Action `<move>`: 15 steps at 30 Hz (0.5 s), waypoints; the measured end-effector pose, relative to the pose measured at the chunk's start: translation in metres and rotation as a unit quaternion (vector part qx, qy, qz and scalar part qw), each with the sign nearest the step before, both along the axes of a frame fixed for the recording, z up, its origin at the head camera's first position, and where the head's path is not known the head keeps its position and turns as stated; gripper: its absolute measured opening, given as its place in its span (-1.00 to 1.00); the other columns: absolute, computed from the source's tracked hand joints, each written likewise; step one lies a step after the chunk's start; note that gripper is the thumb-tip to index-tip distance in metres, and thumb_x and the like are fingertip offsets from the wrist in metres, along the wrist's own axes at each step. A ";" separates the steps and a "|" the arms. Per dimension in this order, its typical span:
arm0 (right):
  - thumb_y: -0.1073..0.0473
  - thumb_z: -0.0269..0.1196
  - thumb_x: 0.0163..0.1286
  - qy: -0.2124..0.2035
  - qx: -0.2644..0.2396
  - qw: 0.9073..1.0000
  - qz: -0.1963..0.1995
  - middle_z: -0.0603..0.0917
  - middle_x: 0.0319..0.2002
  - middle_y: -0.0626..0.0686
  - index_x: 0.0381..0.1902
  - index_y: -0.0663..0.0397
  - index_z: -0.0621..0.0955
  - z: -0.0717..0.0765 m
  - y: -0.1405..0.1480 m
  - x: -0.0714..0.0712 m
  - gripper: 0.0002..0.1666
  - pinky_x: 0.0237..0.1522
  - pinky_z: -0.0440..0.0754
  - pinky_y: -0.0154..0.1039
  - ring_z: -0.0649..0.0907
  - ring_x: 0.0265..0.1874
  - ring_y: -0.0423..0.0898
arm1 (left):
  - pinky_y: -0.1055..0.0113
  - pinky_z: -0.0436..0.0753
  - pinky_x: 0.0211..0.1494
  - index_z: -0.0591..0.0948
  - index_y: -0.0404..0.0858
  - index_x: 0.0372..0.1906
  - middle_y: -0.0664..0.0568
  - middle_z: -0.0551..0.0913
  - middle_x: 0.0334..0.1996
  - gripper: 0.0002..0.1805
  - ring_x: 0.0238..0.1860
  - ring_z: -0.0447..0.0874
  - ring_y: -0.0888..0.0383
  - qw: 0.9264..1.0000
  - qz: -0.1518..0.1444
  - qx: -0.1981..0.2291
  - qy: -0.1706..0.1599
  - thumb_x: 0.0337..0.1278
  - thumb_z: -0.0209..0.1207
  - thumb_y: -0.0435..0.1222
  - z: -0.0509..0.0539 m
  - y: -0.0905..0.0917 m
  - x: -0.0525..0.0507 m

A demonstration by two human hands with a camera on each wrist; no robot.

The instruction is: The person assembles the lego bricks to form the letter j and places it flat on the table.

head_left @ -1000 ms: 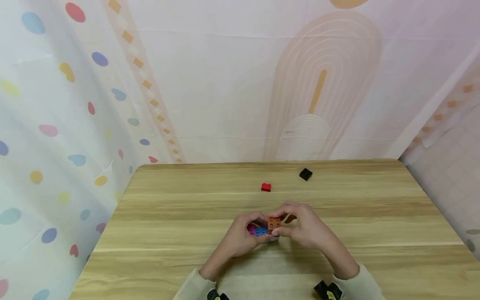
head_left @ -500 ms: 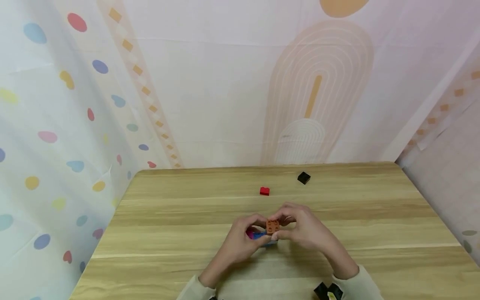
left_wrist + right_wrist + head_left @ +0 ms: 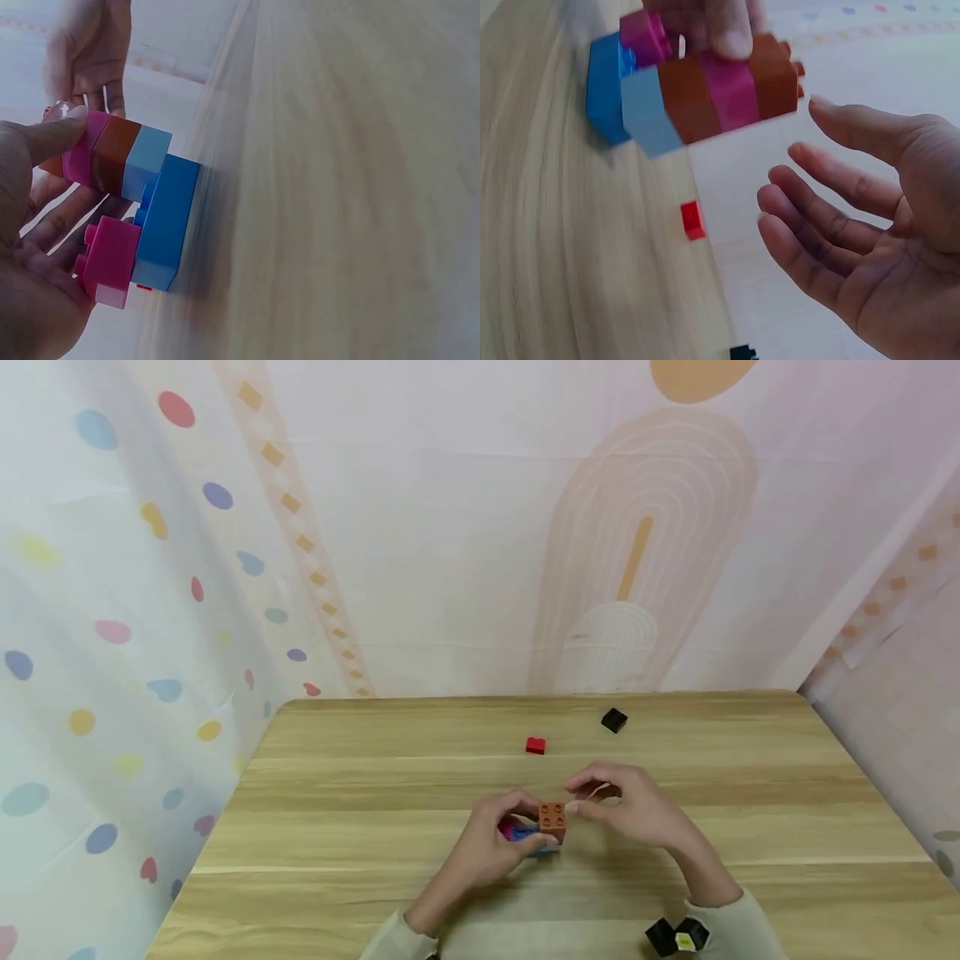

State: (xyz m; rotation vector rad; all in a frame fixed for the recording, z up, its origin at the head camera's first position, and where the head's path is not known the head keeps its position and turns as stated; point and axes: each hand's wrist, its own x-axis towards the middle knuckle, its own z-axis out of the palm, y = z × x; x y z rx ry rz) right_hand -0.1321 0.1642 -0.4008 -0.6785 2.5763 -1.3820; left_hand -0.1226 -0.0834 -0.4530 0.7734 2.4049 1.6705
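My left hand (image 3: 483, 839) grips a tower of toy building bricks, its thumb pressing the upper magenta brick (image 3: 84, 154). From the top, the tower has an orange-brown brick (image 3: 775, 82), that magenta one, another orange-brown brick (image 3: 688, 101) and a light blue brick (image 3: 651, 112). It stands on one end of a longer blue brick (image 3: 169, 225). A second magenta brick (image 3: 112, 251) sits on the blue brick's other end, under the left palm. My right hand (image 3: 637, 802) is just right of the tower, apart from it, fingers loosely bent with nothing between them.
A small red brick (image 3: 536, 746) lies on the wooden table (image 3: 337, 827) beyond the hands. Farther back and right is a black brick (image 3: 614, 720). A patterned curtain (image 3: 450, 568) hangs behind the table.
My right hand has let go of the top orange-brown brick and drawn away to the right. The left hand still holds the tower. The head view has shifted slightly.
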 end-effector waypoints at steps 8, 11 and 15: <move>0.00 0.39 0.40 -0.015 0.015 0.997 -0.072 0.77 -0.01 0.11 0.10 0.13 0.69 -0.013 0.017 -0.014 -0.57 0.00 0.67 -0.29 0.70 -0.09 -0.12 | 0.41 0.69 -0.17 0.68 0.04 -0.08 0.14 0.79 -0.11 -0.72 -0.13 0.75 0.24 1.000 0.001 -0.004 -0.004 0.13 0.48 -0.13 0.000 0.005 0.000; 0.04 0.39 0.40 -0.008 0.019 0.996 -0.087 0.77 -0.02 0.12 0.13 0.17 0.67 -0.017 0.021 -0.022 -0.56 -0.02 0.68 -0.30 0.69 -0.11 -0.12 | 0.40 0.70 -0.13 0.68 0.06 -0.08 0.17 0.78 -0.11 -0.72 -0.11 0.74 0.26 1.000 0.002 -0.003 -0.009 0.12 0.48 -0.12 0.000 0.007 -0.001; 0.12 0.39 0.40 -0.003 0.024 0.994 -0.107 0.77 -0.01 0.15 0.14 0.21 0.66 -0.020 0.026 -0.031 -0.57 -0.03 0.69 -0.27 0.70 -0.10 -0.08 | 0.36 0.71 -0.12 0.67 0.08 -0.10 0.20 0.78 -0.12 -0.73 -0.11 0.73 0.28 1.000 0.007 -0.009 -0.009 0.11 0.49 -0.11 0.001 0.008 -0.001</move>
